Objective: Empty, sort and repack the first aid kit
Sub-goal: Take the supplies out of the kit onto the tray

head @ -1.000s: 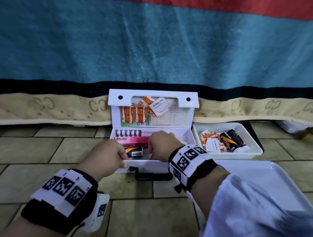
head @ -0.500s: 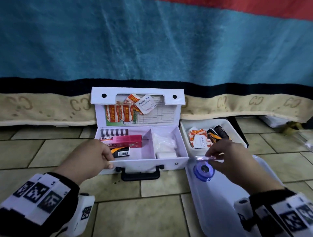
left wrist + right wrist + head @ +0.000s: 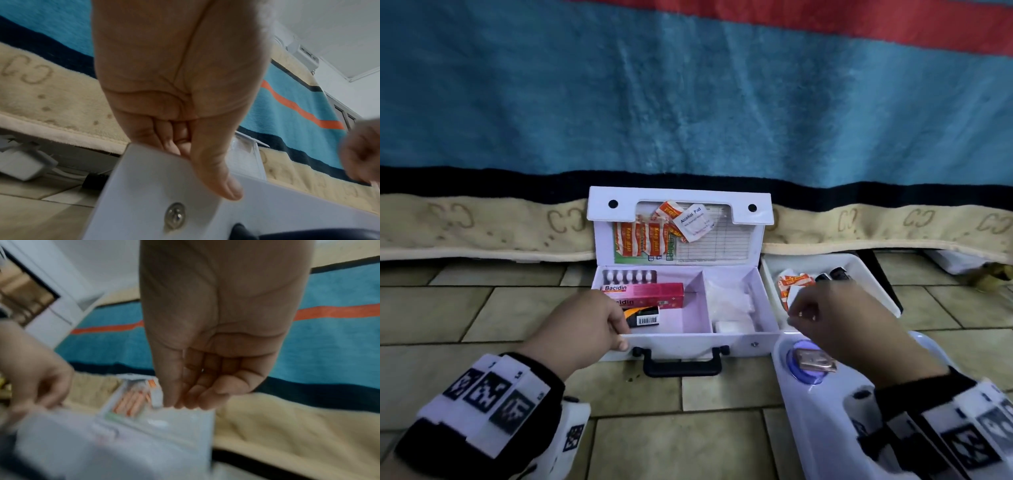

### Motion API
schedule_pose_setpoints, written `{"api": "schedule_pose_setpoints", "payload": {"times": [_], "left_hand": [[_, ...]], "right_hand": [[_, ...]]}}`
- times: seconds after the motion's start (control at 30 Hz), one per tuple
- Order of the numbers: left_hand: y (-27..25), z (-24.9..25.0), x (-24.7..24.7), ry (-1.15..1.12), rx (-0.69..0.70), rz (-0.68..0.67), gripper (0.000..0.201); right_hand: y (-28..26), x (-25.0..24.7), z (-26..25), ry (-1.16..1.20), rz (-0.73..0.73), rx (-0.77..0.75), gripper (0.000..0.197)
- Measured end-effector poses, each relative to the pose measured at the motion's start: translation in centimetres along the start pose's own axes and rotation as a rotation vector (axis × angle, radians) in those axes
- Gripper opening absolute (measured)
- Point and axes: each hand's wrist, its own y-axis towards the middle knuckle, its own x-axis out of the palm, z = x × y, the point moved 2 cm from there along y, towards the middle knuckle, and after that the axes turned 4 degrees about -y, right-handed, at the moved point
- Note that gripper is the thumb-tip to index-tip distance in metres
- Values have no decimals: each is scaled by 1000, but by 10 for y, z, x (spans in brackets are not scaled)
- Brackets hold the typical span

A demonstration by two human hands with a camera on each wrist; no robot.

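The white first aid kit [image 3: 688,346] stands open on the tiled floor. My left hand [image 3: 619,337] pinches its front left wall [image 3: 144,194], thumb outside, fingers inside. In its left compartment are a pink Bacidin box [image 3: 650,291], a blister strip [image 3: 628,275] and a small black-orange box [image 3: 643,317]; white packets [image 3: 729,301] fill the right one. The lid holds plaster sachets [image 3: 640,240] and an alcohol pad [image 3: 693,222]. My right hand [image 3: 799,317] hovers with loosely curled fingers [image 3: 191,400], holding nothing, above a blue tape roll [image 3: 806,378] lying in the near white tray [image 3: 825,428].
A second white tray [image 3: 866,270] right of the kit holds orange sachets [image 3: 794,282] and dark bottles [image 3: 835,274]. A blue, black and beige blanket [image 3: 688,102] hangs close behind. A white charger block [image 3: 22,165] lies under the bed edge, left.
My right hand left the kit's right compartment, carried the blue tape roll rightward, set it in the near tray and let go. My left hand kept its hold on the kit.
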Motion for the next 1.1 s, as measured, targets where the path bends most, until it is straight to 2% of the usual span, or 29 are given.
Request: {"api": "schedule_pose_setpoints", "payload": {"times": [0.03, 0.1, 0.23, 0.33, 0.43, 0.53, 0.63, 0.7, 0.77, 0.9, 1.03, 1.1], "left_hand": [[0, 0, 0, 1, 3, 1, 32], [-1, 0, -1, -5, 6, 5, 35], [-1, 1, -1, -1, -12, 9, 32], [-1, 0, -1, -3, -13, 19, 33], [0, -4, 1, 25, -7, 34, 35], [0, -4, 1, 42, -13, 53, 38], [-1, -3, 1, 51, 0, 53, 35], [-1, -2, 1, 50, 12, 48, 32], [-1, -2, 0, 36, 19, 47, 29], [-3, 0, -1, 20, 30, 53, 7], [-2, -1, 0, 4, 32, 43, 11], [-2, -2, 1, -1, 39, 37, 11]], "right_hand": [[4, -9, -19, 67, 69, -55, 9], [14, -16, -63, 148, 76, -199, 12], [53, 18, -134, -2, -151, -457, 30], [76, 40, -159, -133, -247, -533, 28], [81, 49, -170, -226, -267, -526, 25], [78, 51, -174, -270, -233, -489, 30], [79, 49, -172, -246, -167, -454, 38], [80, 49, -168, -218, -181, -413, 43], [80, 48, -165, -242, -200, -375, 41], [79, 51, -163, -258, -186, -304, 40], [74, 48, -156, -211, -204, -214, 34], [68, 34, -152, -157, -161, -207, 30]]}}
